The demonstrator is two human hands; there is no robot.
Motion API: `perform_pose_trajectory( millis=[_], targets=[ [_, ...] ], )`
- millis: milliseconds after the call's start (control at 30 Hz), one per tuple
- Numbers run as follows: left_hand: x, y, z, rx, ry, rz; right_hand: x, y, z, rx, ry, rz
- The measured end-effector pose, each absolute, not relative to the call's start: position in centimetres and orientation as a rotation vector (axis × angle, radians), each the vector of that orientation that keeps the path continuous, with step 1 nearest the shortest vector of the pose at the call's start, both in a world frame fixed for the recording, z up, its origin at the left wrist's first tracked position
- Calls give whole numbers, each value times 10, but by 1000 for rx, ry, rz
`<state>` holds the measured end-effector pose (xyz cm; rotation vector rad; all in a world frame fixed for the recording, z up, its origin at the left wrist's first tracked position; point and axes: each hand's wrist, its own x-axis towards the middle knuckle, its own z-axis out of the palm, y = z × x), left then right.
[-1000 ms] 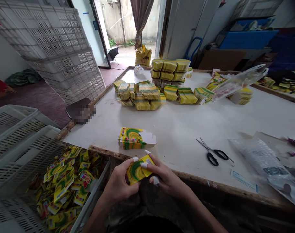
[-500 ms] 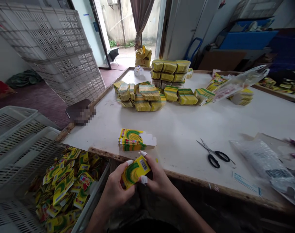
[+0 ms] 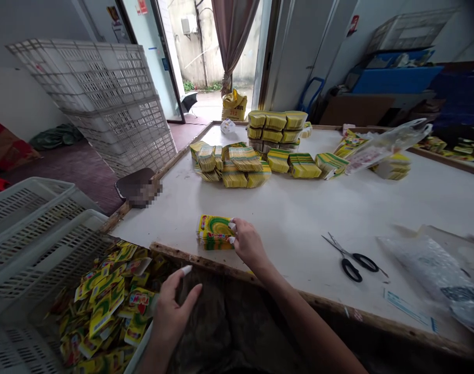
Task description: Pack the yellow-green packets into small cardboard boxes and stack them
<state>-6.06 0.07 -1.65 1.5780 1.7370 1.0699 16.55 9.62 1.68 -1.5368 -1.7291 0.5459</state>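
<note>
My right hand (image 3: 250, 243) reaches over the table edge. Its white-wrapped fingertips close on the right end of a small stack of flat yellow-green printed cartons (image 3: 213, 228); how many cartons they grip is hidden. My left hand (image 3: 172, 301) holds nothing, with thumb and forefinger spread, beside the crate's right side. One of its fingertips also has a white wrap. Below and left of it, a white plastic crate (image 3: 81, 223) contains a loose heap of folded yellow cartons (image 3: 104, 296).
Bundled carton stacks (image 3: 237, 166) stand farther back on the white table (image 3: 291, 218). Black-handled scissors (image 3: 350, 259) lie at the right, near clear plastic wrap (image 3: 428, 265). A dark dustpan-like object (image 3: 135, 184) sits at the left edge. Tall crates (image 3: 116, 104) stand behind it.
The carton held between both hands has left them. My left hand has opened and moved left towards the crate, while my right hand has gone forward to the small stack.
</note>
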Motion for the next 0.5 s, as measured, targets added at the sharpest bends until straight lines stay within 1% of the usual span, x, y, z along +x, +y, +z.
perform_pose_trajectory(
  millis=[67, 167, 233, 300, 367, 433, 500],
  targets=[
    [-37, -2, -21, 1373, 1553, 1121, 165, 91, 21, -1513, -1714, 569],
    [-10, -3, -17, 974, 1172, 1353, 159, 70, 25, -1416, -1722, 675],
    [1, -1, -7, 728, 972, 1505, 150, 50, 24, -1280, -1731, 856],
    [9, 3, 5, 526, 873, 1582, 139, 27, 20, -1070, -1574, 1208],
    [15, 7, 16, 369, 805, 1613, 130, 6, 18, -966, -1376, 1470],
    [20, 10, 21, 233, 719, 1648, 124, -9, 18, -935, -1247, 1627],
    [24, 10, 22, 179, 705, 1681, 123, -17, 20, -950, -1199, 1704]
  ],
)
